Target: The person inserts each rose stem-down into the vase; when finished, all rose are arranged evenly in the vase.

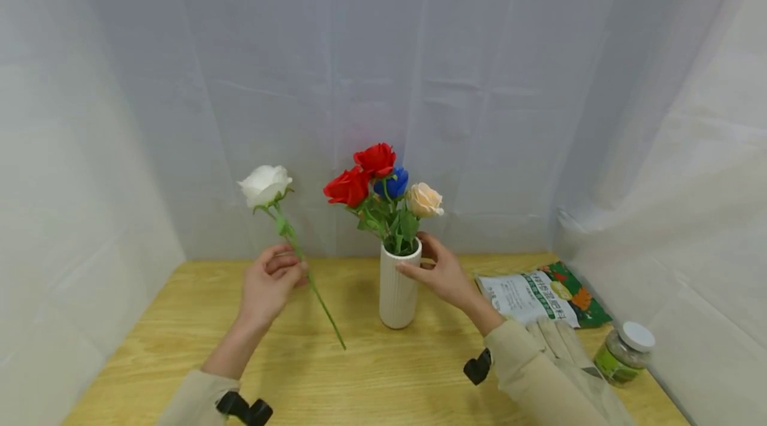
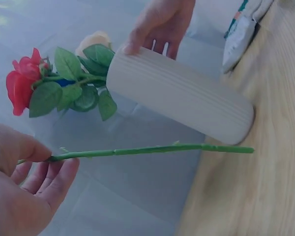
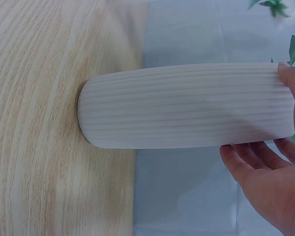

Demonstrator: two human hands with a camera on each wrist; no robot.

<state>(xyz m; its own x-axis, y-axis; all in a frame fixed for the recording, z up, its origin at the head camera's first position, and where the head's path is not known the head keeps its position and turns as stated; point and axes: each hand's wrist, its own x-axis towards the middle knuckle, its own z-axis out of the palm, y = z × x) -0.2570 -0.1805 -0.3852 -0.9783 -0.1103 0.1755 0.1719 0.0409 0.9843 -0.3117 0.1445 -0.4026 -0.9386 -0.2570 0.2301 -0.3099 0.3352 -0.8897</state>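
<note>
My left hand [image 1: 272, 283] pinches the green stem [image 2: 137, 150] of a white rose [image 1: 265, 186] between thumb and fingertips. The bloom points up and left, and the bare lower stem slants down to the right, left of the vase. A ribbed white vase [image 1: 398, 289] stands upright on the table, and my right hand [image 1: 440, 273] grips it near the rim, thumb in front and fingers around the far right side. In the vase are two red roses [image 1: 375, 160], a blue flower [image 1: 393, 183] and a peach rose [image 1: 425, 200], with green leaves [image 2: 69, 64].
On the right of the wooden table [image 1: 359, 386] lie a printed bag [image 1: 533, 296] and pale gloves [image 1: 557, 343], partly hidden by my right sleeve. A jar [image 1: 624, 353] with a white lid stands near the right edge. Pale cloth walls [image 1: 383, 46] surround the table's back and sides.
</note>
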